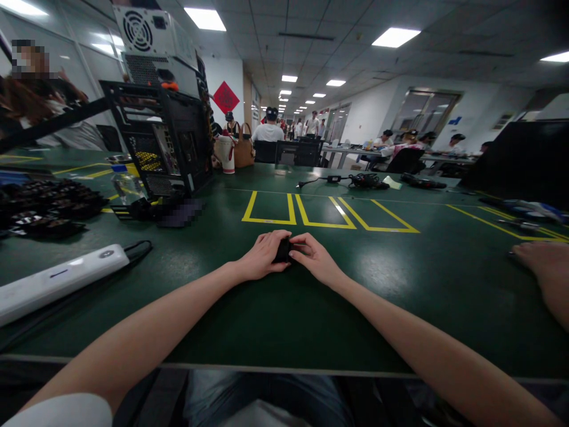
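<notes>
Both my hands meet over the green table (284, 332), near its middle. Between them is a small black block-like object (282, 251), its kind too hidden to tell. My left hand (263, 255) is wrapped round its left side, thumb below and fingers above. From the other side, my right hand (315, 256) touches it, with thumb and fingertips bent close together at its right edge. Whether a smaller piece sits in the right fingertips is hidden. Just beyond the hands lie yellow tape rectangles (269, 221).
At left stand a black computer case (171, 136) with a power supply (155, 35) on top, a pile of black parts (48, 201) and a white power strip (66, 281). Cables (367, 181) lie at the back. Another person's hand (544, 267) rests at right.
</notes>
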Motion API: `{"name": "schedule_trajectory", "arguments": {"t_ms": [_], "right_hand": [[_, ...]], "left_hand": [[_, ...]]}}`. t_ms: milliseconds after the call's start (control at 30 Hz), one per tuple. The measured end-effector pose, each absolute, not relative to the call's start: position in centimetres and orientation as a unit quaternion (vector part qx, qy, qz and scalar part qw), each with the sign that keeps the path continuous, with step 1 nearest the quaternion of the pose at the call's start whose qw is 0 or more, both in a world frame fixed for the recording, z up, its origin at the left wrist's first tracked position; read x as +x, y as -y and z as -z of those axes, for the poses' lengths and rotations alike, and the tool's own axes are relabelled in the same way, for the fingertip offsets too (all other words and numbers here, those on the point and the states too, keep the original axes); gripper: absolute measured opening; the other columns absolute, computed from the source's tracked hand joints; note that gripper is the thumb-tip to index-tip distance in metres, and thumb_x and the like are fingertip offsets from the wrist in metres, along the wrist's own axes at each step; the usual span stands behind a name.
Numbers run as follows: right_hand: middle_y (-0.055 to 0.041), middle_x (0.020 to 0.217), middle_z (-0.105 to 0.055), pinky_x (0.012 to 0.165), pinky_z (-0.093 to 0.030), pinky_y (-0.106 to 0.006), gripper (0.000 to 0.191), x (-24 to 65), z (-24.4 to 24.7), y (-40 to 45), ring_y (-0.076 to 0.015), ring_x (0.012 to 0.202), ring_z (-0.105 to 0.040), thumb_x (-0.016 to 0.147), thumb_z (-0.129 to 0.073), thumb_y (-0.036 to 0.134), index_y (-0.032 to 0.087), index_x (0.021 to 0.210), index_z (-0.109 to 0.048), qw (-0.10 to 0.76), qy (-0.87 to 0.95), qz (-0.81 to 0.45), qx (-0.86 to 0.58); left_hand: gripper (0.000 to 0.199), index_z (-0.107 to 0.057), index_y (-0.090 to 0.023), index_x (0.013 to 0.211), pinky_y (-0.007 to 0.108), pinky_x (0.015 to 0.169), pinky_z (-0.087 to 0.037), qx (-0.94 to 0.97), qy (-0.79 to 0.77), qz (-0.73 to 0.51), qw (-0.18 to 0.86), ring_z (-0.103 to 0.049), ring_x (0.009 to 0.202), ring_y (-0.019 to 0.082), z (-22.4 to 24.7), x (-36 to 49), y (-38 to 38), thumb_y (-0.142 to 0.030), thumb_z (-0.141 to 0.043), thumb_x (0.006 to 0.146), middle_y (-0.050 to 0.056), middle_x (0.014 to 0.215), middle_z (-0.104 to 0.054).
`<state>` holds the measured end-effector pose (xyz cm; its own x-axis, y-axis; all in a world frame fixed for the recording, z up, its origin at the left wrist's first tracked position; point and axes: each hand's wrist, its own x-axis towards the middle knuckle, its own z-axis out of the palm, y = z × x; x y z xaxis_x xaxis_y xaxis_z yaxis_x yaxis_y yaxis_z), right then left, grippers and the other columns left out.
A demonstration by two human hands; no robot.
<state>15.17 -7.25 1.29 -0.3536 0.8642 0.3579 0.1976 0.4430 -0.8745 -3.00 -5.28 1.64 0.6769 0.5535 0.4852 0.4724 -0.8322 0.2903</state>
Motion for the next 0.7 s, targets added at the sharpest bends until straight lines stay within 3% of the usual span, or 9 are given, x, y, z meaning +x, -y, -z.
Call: {"name": "schedule_trajectory", "arguments": {"t_ms": [133, 400, 600, 700], "right_hand": [[-0.0030, 0.106, -0.050, 0.091, -0.041, -0.038, 0.030, 15.23, -1.35, 7.27, -0.0178, 0.103, -0.050, 0.073, -0.055, 0.024, 0.023, 0.103, -0.048, 0.426, 0.728, -0.391, -0.369], [-0.0008, 0.097, -0.051, 0.078, -0.049, -0.034, 0.021, 15.11, -1.00, 7.31, -0.0155, 0.089, -0.057, 0.072, -0.056, 0.025, 0.023, 0.092, -0.049, 0.438, 0.716, -0.412, -0.355], [-0.0029, 0.105, -0.051, 0.090, -0.042, -0.037, 0.030, 15.14, -1.27, 7.36, -0.0169, 0.100, -0.052, 0.073, -0.055, 0.024, 0.022, 0.101, -0.047, 0.432, 0.729, -0.388, -0.362], [-0.0030, 0.104, -0.051, 0.089, -0.043, -0.037, 0.032, 15.15, -1.24, 7.36, -0.0171, 0.099, -0.052, 0.071, -0.057, 0.024, 0.022, 0.101, -0.047, 0.432, 0.723, -0.408, -0.354]], "left_hand": [[0.058, -0.023, -0.021, 0.119, 0.042, 0.093, -0.028, 0.913, -0.281, -0.287, 0.072, -0.039, 0.110, 0.023, -1.74, -3.06, 5.43, -0.030, -0.055, 0.072, 0.009, 0.116, -0.040], [0.059, -0.022, -0.021, 0.119, 0.041, 0.092, -0.029, 0.913, -0.280, -0.290, 0.067, -0.038, 0.110, 0.023, -1.64, -2.94, 5.31, -0.030, -0.055, 0.071, 0.009, 0.118, -0.039], [0.059, -0.022, -0.020, 0.119, 0.040, 0.092, -0.029, 0.913, -0.282, -0.286, 0.064, -0.038, 0.110, 0.023, -1.46, -2.89, 5.18, -0.030, -0.055, 0.071, 0.010, 0.117, -0.039], [0.059, -0.022, -0.020, 0.119, 0.041, 0.092, -0.029, 0.912, -0.285, -0.288, 0.065, -0.038, 0.110, 0.024, -1.48, -2.88, 5.25, -0.030, -0.055, 0.071, 0.010, 0.117, -0.040]]}}
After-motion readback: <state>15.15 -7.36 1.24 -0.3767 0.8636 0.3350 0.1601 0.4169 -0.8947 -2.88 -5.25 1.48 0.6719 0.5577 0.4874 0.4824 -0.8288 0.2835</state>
